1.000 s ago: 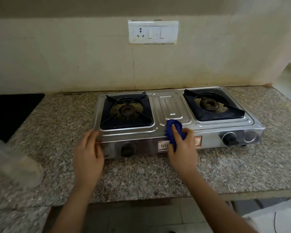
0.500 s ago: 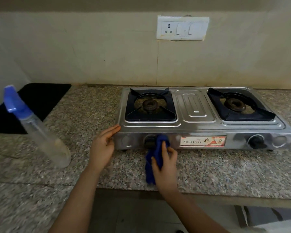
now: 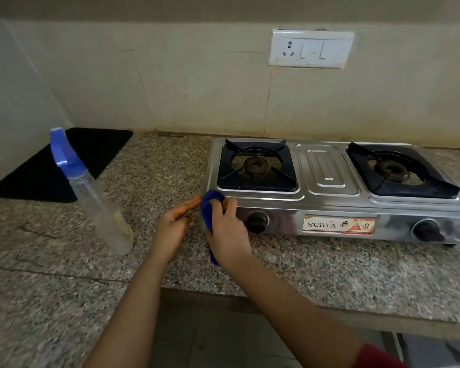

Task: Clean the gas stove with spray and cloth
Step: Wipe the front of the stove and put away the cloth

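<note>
The right hand [image 3: 227,235] clamps the blue cloth [image 3: 209,208] against the gas stove's [image 3: 329,197] near-left corner; the stove extends rightward, the left hand [image 3: 174,225] rests open alongside.

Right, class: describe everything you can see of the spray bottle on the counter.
The spray bottle is a slim, clear plastic cylinder with a blue trigger head. It looks nearly empty, with a pale yellowish residue near its base. It stands on the speckled granite counter, appearing tilted in this wide-angle view, left of the stove and in front of a black mat. Neither hand touches it; the left hand is the nearer one.
</note>
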